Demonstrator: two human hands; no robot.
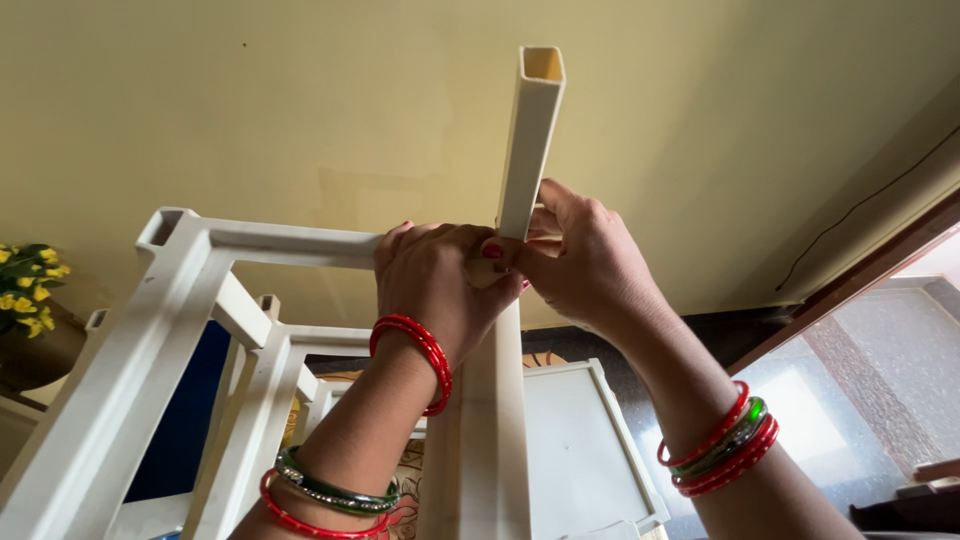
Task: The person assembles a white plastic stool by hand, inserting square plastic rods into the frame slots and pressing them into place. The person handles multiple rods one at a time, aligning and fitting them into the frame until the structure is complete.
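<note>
A hollow cream square tube [530,130] stands upright above the corner of a white plastic rack frame [190,310]. My left hand [435,290] is closed around that corner, where the tube meets the frame. My right hand [580,255] grips the tube's lower end from the right, thumb against the left hand. Both wrists wear red and green bangles. The joint itself is hidden under my fingers.
A white flat panel [575,450] lies below the frame. Yellow flowers in a pot [30,285] sit at the far left. A cream wall fills the background, and a dark door frame [860,275] and a pale tiled floor [870,390] are at the right.
</note>
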